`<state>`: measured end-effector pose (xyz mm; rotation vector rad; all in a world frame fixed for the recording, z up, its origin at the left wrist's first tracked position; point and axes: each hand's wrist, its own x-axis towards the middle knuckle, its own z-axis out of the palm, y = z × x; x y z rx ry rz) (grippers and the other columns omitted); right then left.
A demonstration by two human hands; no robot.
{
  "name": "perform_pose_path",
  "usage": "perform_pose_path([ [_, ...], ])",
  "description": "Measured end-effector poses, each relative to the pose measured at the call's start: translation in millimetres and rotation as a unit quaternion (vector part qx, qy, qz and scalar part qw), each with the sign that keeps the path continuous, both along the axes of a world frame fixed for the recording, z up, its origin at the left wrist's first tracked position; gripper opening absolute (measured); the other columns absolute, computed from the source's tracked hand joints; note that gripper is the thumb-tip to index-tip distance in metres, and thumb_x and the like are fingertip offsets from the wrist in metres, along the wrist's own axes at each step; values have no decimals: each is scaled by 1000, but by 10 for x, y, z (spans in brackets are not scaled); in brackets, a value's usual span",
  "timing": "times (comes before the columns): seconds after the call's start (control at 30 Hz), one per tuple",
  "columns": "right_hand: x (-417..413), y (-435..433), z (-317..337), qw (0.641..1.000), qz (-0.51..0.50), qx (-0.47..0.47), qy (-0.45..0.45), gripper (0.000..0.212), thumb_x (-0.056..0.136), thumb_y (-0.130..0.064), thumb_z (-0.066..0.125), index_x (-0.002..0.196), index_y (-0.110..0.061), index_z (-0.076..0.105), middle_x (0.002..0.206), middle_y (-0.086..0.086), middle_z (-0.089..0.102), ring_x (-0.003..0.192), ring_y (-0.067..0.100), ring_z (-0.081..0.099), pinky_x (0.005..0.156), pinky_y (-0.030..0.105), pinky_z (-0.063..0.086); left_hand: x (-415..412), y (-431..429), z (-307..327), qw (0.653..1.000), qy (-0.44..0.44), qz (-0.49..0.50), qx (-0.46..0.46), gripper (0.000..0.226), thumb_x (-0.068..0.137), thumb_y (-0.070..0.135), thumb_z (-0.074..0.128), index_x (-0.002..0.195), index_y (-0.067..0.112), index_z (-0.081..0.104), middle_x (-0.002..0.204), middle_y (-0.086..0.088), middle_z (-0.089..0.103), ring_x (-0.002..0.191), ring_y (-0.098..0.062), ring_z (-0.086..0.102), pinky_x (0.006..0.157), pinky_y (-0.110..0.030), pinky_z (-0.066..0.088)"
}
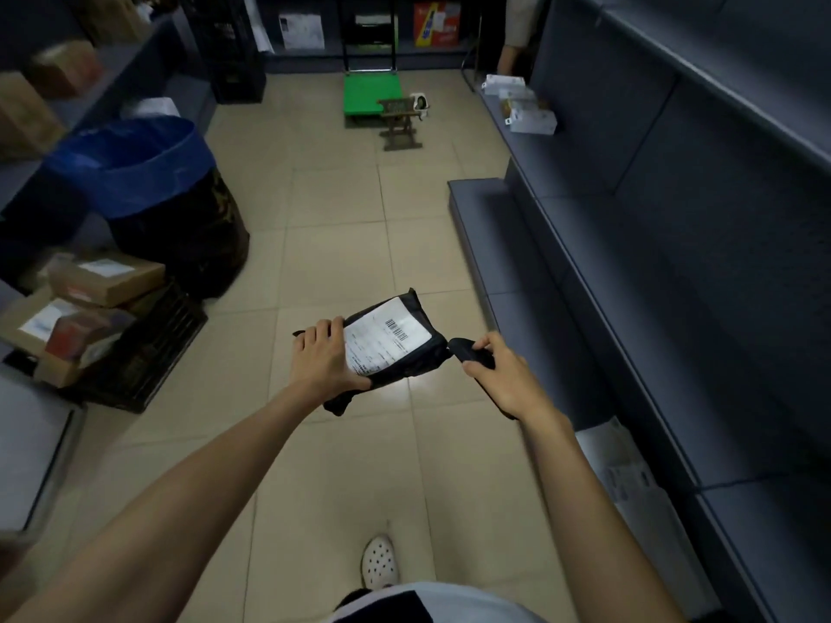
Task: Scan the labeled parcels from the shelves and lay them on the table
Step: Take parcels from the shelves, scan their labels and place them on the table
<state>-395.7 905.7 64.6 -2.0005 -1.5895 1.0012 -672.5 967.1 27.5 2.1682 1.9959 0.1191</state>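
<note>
- A black parcel (386, 348) is held in the air above the tiled floor (341, 227), in front of the person.
- Its long side runs from lower left to upper right, and its top corner points up and away.
- A white label (386, 341) with a barcode faces up on the parcel.
- The left hand (321, 357) is closed on the parcel's near left end, with the fingers (321, 331) over the top edge and the thumb on the label's lower corner.
- The right hand (503, 375) is closed around a black scanner (470, 350), just beside the parcel's right edge.
- The scanner's tip is pointed at the parcel, and a bright spot of light is seen on the floor under it.
- Dark grey shelves (674, 245) run along the right side, close to the right arm.
- A blue-lined bin (144, 173) and a black crate (148, 353) with cardboard boxes (108, 278) on it are found on the left.
- Open floor is left between them, up to a green cart (371, 94) and a small stool (400, 123) far ahead.
</note>
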Motion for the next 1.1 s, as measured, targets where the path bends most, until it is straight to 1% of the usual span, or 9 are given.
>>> perform_pose_path([
  [0.17,-207,885,63,1000,-17,-8,22,32,94,-34,61,120,-26,44,125,0,59,105,26,57,83,38,45,-214,1115,66,1000,-9,-25,-3,112,53,61,81,141,9,35,130,-8,46,118,-30,45,103,-41,31],
  [0.3,-274,1594,19,999,-30,-36,18,39,93,-34,61,126,-27,41,127,1,59,105,25,54,81,34,38,-200,1718,-53,999,-9,-48,-10,111,53,63,80,141,11,35,130,-7,46,118,-29,47,102,-39,33],
  [0.4,-268,2262,-20,999,-27,-37,18,36,93,-36,61,123,-26,43,126,0,60,105,25,57,81,35,41,-173,2286,-115,998,-12,-53,-5,112,52,60,82,142,9,38,131,-8,48,120,-30,47,104,-39,32],
  [0.5,-244,3007,-91,999,-19,-42,18,31,93,-37,61,118,-26,46,121,-1,61,100,24,59,77,36,44,-157,2991,-125,999,-11,-46,0,112,51,59,83,141,8,38,130,-9,48,120,-30,46,105,-40,32],
  [0.6,-176,3892,-139,999,-7,-41,27,30,93,-38,60,117,-25,47,119,1,61,100,24,60,86,40,49,-127,3833,-98,999,4,-34,7,112,52,60,81,142,10,37,132,-7,47,121,-28,45,105,-38,31],
  [0.67,-93,4543,-92,999,-5,-31,34,31,94,-37,60,118,-24,47,120,2,60,100,25,59,88,41,49,-80,4421,-28,1000,7,-25,4,113,53,60,81,143,10,35,133,-6,46,122,-27,44,105,-38,31],
  [0.83,111,5932,187,998,-4,9,54,31,96,-36,59,121,-23,46,121,2,59,96,22,60,75,35,47,127,5785,188,1000,-6,-1,23,113,54,57,84,142,9,34,132,-9,46,122,-30,44,105,-40,31],
  [0.97,326,6615,173,999,-15,-8,52,30,94,-40,58,117,-26,46,119,1,61,92,23,64,82,40,52,413,6679,225,999,-43,9,19,110,54,59,84,141,10,36,130,-10,48,120,-32,47,102,-43,35],
  [1.1,690,7082,52,996,-82,-35,27,32,94,-40,59,120,-27,48,124,0,61,96,22,59,72,33,42,826,7544,170,998,-45,-42,16,110,55,61,81,140,10,35,130,-10,47,119,-31,47,103,-41,35],
])
